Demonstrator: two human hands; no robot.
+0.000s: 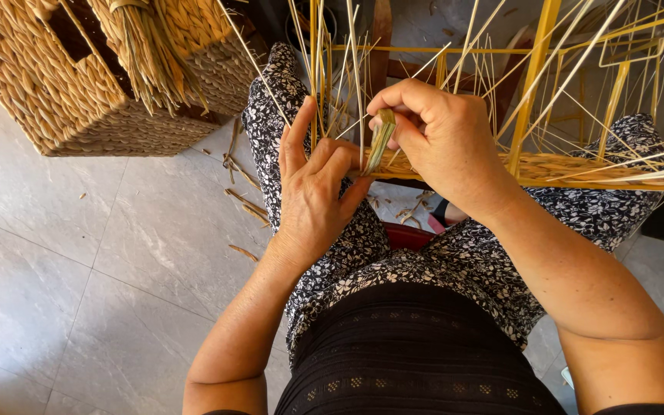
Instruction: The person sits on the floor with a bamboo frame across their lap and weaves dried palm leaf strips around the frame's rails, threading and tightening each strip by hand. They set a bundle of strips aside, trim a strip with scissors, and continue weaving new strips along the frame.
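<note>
A yellow metal frame [532, 73] rests across my knees, with thin pale straw stakes [355, 69] standing up from it and a woven straw band [578, 167] along its lower bar. My right hand [443, 138] pinches a flat greenish-tan straw strand [379, 140] between thumb and fingers, just in front of the stakes. My left hand [315, 192] sits right beside it, fingers apart and partly curled, with the index and thumb tips touching the lower end of the same strand.
A finished woven straw basket [63, 92] stands on the grey tiled floor [78, 253] at the upper left, with a bundle of loose straw [151, 61] hanging over it. Straw scraps [244, 201] lie on the tiles by my left knee.
</note>
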